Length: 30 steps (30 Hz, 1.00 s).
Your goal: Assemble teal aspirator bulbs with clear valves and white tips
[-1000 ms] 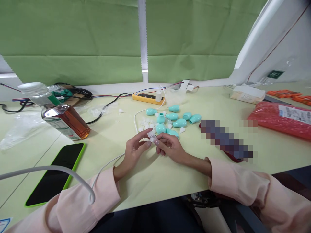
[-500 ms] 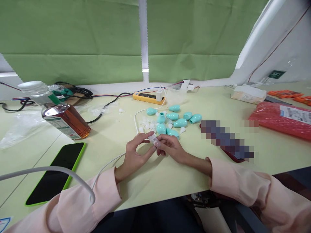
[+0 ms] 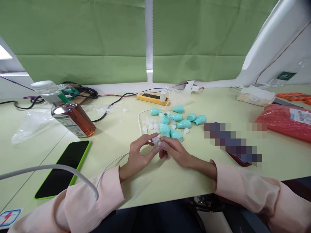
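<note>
soft, even light, edges stretched wide
bright patch (image 3: 5,53) at upper left, glints on the bottle (image 3: 76,119), faint shadows on the tabletop (image 3: 167,181), pixel blocks (image 3: 232,144) right of centre

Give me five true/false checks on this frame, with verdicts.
1. The left hand and right hand are both on a small clear piece. True.
2. The right hand is holding a teal bulb. False: its fingers are on the clear piece.
3. A white charger sits on the yellow power strip. True.
4. The power strip is nearer the person than the hands. False: it lies beyond them.
5. The green-edged phone has a dark screen. True.
</note>
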Each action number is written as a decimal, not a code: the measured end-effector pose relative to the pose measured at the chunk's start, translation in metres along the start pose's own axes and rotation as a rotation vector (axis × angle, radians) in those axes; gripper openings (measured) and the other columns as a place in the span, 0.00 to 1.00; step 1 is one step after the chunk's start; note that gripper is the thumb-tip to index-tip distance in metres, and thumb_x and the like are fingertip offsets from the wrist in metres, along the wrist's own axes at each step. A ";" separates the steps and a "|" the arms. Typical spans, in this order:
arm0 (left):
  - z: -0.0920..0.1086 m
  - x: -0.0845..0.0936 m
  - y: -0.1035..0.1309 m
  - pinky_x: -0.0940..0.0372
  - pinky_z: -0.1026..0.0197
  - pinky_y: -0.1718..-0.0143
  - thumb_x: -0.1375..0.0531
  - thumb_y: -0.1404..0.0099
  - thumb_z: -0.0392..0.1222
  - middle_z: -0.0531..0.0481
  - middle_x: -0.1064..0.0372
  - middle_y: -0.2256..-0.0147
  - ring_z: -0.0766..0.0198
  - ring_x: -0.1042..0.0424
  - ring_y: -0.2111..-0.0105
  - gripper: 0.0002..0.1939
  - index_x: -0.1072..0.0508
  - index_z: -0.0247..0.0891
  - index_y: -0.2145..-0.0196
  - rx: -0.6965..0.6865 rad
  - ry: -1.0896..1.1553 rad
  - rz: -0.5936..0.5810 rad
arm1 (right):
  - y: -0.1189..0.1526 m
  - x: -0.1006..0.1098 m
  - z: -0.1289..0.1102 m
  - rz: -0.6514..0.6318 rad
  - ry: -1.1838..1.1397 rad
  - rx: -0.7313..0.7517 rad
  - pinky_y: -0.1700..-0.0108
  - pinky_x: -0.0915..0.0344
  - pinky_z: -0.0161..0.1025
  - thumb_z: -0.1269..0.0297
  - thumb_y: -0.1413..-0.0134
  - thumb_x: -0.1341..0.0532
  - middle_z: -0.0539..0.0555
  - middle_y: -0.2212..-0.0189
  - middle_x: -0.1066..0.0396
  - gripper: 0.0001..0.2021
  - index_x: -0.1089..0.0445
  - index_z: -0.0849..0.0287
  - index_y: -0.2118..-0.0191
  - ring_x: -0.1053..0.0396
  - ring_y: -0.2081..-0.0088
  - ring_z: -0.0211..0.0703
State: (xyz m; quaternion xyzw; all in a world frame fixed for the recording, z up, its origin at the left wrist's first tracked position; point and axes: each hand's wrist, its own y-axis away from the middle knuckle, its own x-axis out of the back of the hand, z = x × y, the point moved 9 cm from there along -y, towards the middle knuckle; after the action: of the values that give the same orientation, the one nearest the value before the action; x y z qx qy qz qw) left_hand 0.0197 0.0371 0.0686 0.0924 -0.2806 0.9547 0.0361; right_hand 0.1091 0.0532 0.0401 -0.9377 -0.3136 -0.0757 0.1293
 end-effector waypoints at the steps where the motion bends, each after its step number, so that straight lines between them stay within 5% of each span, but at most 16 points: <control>1: -0.002 0.000 0.000 0.33 0.59 0.64 0.40 0.48 0.36 0.47 0.31 0.65 0.62 0.32 0.66 0.16 0.31 0.39 0.59 0.025 0.012 0.002 | 0.001 0.000 -0.002 0.004 0.048 0.019 0.75 0.42 0.32 0.54 0.44 0.56 0.49 0.81 0.38 0.16 0.42 0.60 0.74 0.41 0.79 0.33; 9: -0.021 -0.004 0.002 0.38 0.67 0.74 0.42 0.46 0.41 0.50 0.35 0.70 0.68 0.36 0.72 0.08 0.31 0.37 0.67 0.278 0.143 -0.022 | 0.003 -0.002 -0.011 0.013 0.227 0.128 0.74 0.43 0.31 0.58 0.42 0.57 0.48 0.82 0.38 0.13 0.43 0.59 0.71 0.41 0.79 0.33; 16: -0.019 -0.012 0.000 0.42 0.68 0.80 0.45 0.43 0.42 0.52 0.40 0.75 0.72 0.42 0.79 0.08 0.32 0.34 0.72 0.278 0.128 -0.100 | 0.001 0.000 -0.002 0.021 0.243 0.068 0.77 0.44 0.30 0.56 0.43 0.57 0.47 0.84 0.40 0.15 0.43 0.59 0.70 0.42 0.82 0.31; 25: -0.016 -0.016 -0.001 0.40 0.69 0.79 0.45 0.43 0.42 0.52 0.41 0.73 0.70 0.40 0.74 0.08 0.34 0.34 0.73 0.259 0.132 -0.132 | 0.000 0.000 -0.004 0.035 0.218 0.115 0.77 0.44 0.30 0.57 0.42 0.60 0.47 0.83 0.40 0.16 0.44 0.59 0.70 0.42 0.82 0.31; 30: -0.013 -0.010 -0.002 0.36 0.68 0.75 0.45 0.44 0.39 0.51 0.41 0.71 0.69 0.39 0.71 0.05 0.34 0.35 0.72 0.192 -0.046 -0.091 | 0.003 0.000 -0.005 0.016 0.313 0.135 0.75 0.44 0.30 0.58 0.41 0.62 0.48 0.83 0.39 0.17 0.44 0.60 0.73 0.43 0.80 0.31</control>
State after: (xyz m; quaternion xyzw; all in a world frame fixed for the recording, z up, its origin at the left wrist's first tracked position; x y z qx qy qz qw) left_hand 0.0279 0.0454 0.0572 0.1298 -0.1840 0.9722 0.0639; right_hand 0.1104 0.0493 0.0447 -0.9061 -0.2863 -0.1984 0.2400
